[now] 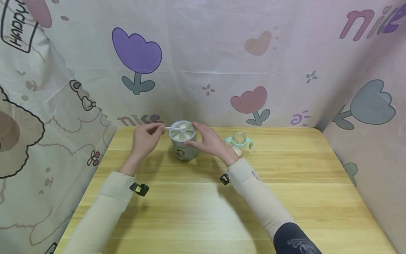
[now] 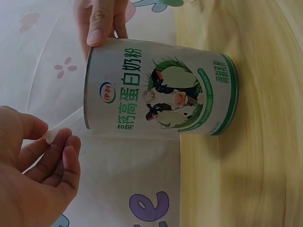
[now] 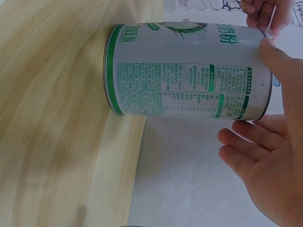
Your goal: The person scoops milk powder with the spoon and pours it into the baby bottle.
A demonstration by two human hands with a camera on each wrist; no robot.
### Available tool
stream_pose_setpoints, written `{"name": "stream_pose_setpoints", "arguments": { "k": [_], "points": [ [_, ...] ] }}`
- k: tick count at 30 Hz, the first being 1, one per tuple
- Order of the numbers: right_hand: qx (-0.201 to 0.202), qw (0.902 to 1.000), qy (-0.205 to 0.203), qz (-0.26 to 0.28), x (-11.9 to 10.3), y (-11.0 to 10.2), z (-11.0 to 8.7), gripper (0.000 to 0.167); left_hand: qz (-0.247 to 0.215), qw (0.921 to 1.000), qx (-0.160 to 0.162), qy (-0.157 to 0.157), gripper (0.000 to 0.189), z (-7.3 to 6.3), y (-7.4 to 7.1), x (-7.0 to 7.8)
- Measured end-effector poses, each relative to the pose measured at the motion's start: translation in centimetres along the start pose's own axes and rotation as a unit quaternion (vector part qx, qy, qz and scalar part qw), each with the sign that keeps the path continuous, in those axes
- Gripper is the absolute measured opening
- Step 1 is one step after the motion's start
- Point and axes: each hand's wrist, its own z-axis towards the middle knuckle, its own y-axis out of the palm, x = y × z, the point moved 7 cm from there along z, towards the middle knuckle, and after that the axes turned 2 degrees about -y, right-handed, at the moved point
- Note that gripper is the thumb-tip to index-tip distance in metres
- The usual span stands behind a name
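An uncovered milk powder can (image 1: 187,152) stands upright near the table's back edge, pale powder showing inside. Its label (image 2: 173,92) bears green characters and a cow. My left hand (image 1: 146,140) pinches the end of a white scoop's handle between thumb and fingers. The scoop (image 1: 172,128) reaches over the can's mouth, and its bowl carries pale powder. Against the can's right side, my right hand (image 1: 210,141) steadies it near the top rim, thumb on the near side and fingers round the far side, as the right wrist view (image 3: 255,156) also shows.
Right of the can, partly behind my right wrist, stands a clear baby bottle (image 1: 239,138) with mint-green handles and no cap. A white rounded object (image 1: 237,151) sits in front of it. A printed cloth (image 1: 203,63) hangs behind the wooden table (image 1: 196,204).
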Motion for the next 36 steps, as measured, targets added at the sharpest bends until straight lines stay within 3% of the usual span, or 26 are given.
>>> {"name": "stream_pose_setpoints", "arguments": {
  "k": [9, 20, 36],
  "points": [
    [-0.005, 1.0, -0.004, 0.001, -0.2, -0.1, 0.0, 0.092, 0.051, 0.9981, -0.012, 0.034, 0.022, 0.0, 1.1, 0.8],
    [-0.004, 1.0, -0.006, 0.004, -0.3, -0.1, 0.0, 0.091, 0.059, 0.9963, -0.021, 0.059, 0.02, 0.0, 2.0, 1.4],
    [-0.001, 1.0, -0.01, 0.001, -0.3, -0.1, 0.1, 0.089, 0.079, 0.9936, -0.041, 0.069, 0.022, 0.0, 2.7, 1.6]
  ]
}}
